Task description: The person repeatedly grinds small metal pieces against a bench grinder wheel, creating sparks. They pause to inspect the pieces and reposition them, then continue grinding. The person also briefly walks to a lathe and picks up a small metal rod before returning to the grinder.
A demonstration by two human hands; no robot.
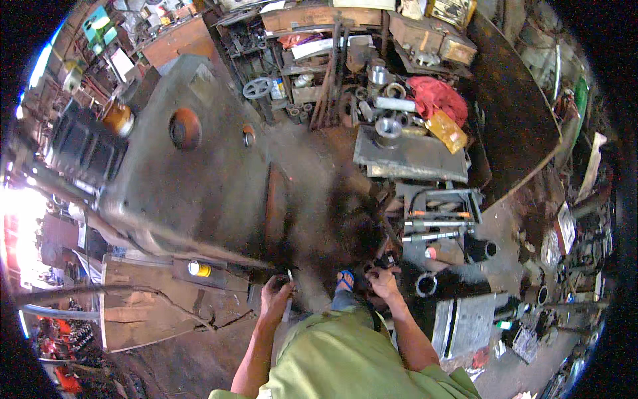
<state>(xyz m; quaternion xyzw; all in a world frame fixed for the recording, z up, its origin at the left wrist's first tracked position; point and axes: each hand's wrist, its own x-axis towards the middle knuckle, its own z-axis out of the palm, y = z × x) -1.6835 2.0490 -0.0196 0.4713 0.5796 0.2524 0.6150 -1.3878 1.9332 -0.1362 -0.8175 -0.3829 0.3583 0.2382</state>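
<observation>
My L hand point(274, 294) pinches a slim pale pc point(290, 274) near the housing point(212, 199) edge; R hand point(382, 280) at dark obj. point(387, 260), grip unclear, can't tell. Rec.: firm pinch, wrists steady, pc tip visible.

The right held piece point(388, 259) is dark, the shirt point(339, 356) green, the sandal point(345, 276) blue. Far right, a cloth point(435, 96) is red.
</observation>
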